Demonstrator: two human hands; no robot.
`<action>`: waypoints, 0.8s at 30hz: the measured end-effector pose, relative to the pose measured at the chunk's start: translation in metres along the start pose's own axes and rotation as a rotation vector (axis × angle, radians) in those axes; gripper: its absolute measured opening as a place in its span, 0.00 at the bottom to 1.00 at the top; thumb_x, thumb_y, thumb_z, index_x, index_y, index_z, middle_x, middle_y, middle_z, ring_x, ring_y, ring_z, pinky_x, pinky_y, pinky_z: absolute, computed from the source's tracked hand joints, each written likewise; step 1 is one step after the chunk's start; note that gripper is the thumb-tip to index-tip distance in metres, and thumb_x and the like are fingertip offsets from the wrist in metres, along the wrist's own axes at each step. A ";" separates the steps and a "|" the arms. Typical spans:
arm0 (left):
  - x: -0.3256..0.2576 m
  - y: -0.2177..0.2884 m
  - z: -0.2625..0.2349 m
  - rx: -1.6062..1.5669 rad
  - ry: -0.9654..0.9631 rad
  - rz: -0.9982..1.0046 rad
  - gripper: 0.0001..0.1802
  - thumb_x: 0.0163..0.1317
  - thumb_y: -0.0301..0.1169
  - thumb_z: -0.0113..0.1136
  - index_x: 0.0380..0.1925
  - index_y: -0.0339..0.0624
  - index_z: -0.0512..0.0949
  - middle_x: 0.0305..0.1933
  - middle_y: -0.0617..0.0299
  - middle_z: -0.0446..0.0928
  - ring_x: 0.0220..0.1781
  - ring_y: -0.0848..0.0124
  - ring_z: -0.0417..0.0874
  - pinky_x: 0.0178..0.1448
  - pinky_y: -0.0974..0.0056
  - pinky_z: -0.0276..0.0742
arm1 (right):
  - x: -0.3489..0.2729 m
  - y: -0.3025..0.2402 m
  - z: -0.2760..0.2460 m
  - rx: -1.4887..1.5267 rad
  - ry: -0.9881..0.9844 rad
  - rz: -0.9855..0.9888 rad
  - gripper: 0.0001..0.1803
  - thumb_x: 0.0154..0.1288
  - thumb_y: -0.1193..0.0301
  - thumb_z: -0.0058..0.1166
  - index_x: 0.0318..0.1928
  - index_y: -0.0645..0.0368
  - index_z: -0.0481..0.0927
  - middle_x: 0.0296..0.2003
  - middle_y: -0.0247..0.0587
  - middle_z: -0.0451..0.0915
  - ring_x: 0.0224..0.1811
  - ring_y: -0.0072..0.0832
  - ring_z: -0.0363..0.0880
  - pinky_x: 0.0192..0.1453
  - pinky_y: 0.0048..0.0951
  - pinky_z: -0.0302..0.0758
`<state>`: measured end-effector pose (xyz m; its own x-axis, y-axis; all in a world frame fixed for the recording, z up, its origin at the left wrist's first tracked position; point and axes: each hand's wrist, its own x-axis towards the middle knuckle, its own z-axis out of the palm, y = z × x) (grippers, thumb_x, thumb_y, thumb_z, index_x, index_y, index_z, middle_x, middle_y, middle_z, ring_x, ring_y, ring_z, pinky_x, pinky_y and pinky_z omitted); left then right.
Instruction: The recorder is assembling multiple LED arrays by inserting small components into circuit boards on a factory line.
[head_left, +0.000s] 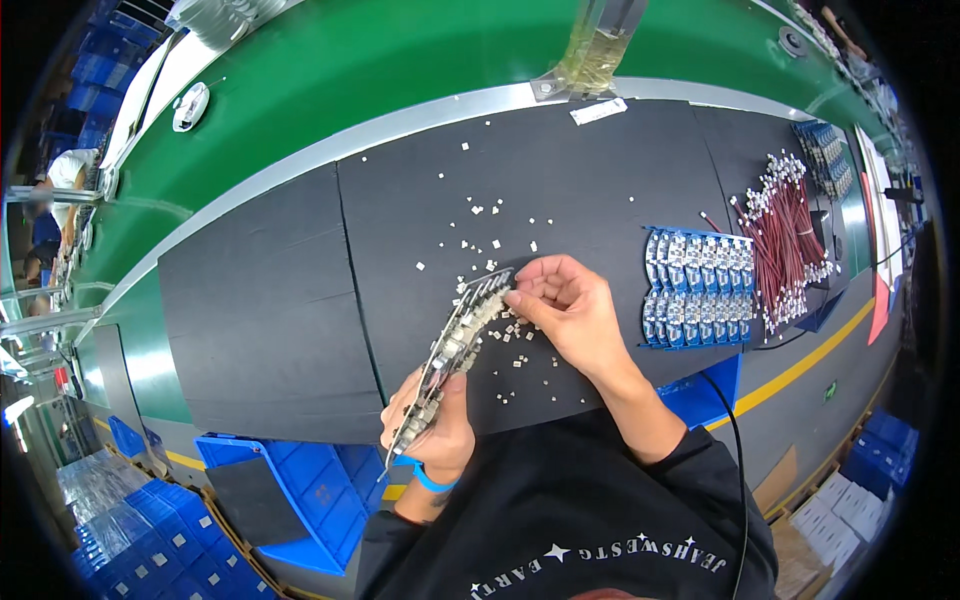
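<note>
My left hand point(432, 425) is clamped around the near end of a long, narrow circuit-board panel point(452, 350), thumb pressed on its face; the panel rises tilted toward the far right above the black mat point(260, 300), over its near edge at the centre of the bench. My right hand point(565, 310) meets the panel's far end, fingertips pressed together in a pinch at the top row; whatever lies between them is too small to tell. The panel is thin and rigid, silver-grey, studded with rows of small pale blocks. Loose white connectors point(500, 350), tiny and squarish, lie scattered on the mat under and beyond the panel. The mat is matte, foam-like, laid in sheets with visible seams. To the right, a flat stack of blue board strips point(698, 290) sits in two tidy rows, and further right lies a bundle of dark red wires point(785, 240) with white plug ends. A small white rectangular label point(598, 111) rests at the mat's far edge, just beside the metal rail. Beyond runs a smooth green conveyor belt point(400, 70). Blue plastic bins point(300, 500) stand near left, below the bench.
</note>
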<state>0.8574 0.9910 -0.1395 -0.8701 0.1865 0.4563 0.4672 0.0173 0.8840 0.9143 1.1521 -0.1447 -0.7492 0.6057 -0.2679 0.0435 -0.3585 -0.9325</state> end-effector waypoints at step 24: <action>0.004 0.008 0.006 0.009 -0.145 0.107 0.12 0.53 0.18 0.66 0.36 0.28 0.74 0.37 0.45 0.80 0.41 0.61 0.83 0.48 0.62 0.78 | -0.009 -0.012 0.010 0.084 0.011 -0.010 0.12 0.59 0.81 0.60 0.43 0.67 0.74 0.34 0.38 0.80 0.34 0.16 0.78 0.39 0.16 0.76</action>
<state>0.8586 0.9982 -0.1317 -0.7838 0.3271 0.5279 0.5581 -0.0018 0.8298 0.9142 1.1435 -0.1288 -0.7420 0.6172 -0.2615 -0.0200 -0.4104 -0.9117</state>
